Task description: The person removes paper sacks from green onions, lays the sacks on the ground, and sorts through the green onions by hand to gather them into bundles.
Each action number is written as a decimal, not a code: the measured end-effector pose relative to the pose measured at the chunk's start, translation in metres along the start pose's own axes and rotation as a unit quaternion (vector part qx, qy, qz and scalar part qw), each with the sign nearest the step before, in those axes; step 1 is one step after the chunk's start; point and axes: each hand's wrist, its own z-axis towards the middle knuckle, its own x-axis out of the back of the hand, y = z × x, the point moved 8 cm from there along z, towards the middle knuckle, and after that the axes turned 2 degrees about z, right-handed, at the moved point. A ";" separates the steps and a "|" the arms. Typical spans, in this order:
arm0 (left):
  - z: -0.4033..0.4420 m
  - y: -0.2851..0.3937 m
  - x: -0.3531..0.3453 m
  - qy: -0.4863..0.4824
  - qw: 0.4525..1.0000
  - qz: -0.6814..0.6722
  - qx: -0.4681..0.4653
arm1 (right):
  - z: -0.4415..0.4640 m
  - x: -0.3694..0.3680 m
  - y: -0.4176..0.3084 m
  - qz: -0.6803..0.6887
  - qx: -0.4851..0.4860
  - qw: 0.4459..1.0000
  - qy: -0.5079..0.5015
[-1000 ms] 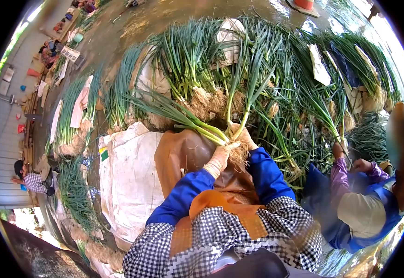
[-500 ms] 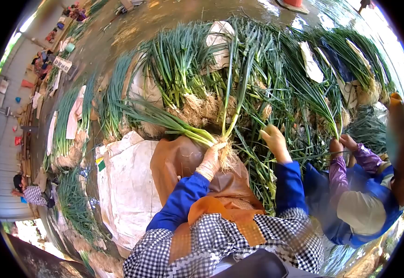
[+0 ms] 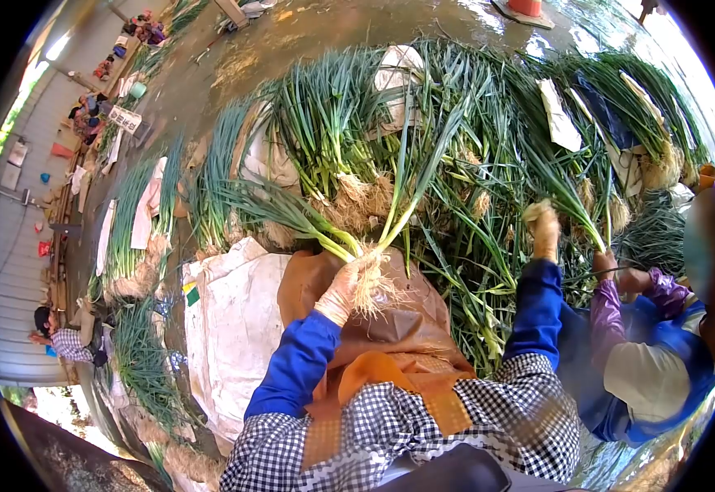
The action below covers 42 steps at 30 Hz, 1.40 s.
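My left hand (image 3: 343, 293) is closed around the lower stems of a few green onions (image 3: 390, 225), just above the lap. Their pale, stringy roots (image 3: 371, 287) hang beside the fingers, and the green leaves fan up and outward. Out to the right, my right hand (image 3: 543, 228) is raised over the loose green onions (image 3: 476, 271) with its fingers curled in. Whether anything is inside those fingers cannot be made out. A brown apron (image 3: 398, 324) covers my lap beneath the held stems.
Bundled green onions (image 3: 325, 123) lie in a row ahead, roots toward me. A white sack (image 3: 234, 344) is at my left. Close on the right, a co-worker in purple sleeves (image 3: 607, 316) handles green onions. The floor (image 3: 292, 41) beyond looks wet.
My right hand has swung right, away from the held green onions. My left hand has shifted slightly left and down, still gripping them. The view has tilted a little.
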 end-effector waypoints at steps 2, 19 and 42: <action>0.005 -0.003 -0.011 -0.053 0.997 -0.056 0.022 | -0.050 0.009 0.030 -0.798 -0.155 0.580 -0.047; -0.147 0.202 -0.090 -0.246 0.891 -0.067 -0.375 | -0.115 -0.274 0.136 -0.740 0.420 0.199 -0.486; 0.016 0.093 0.031 -0.058 0.957 -0.126 -0.253 | -0.140 0.010 0.114 -0.701 -0.191 0.391 -0.565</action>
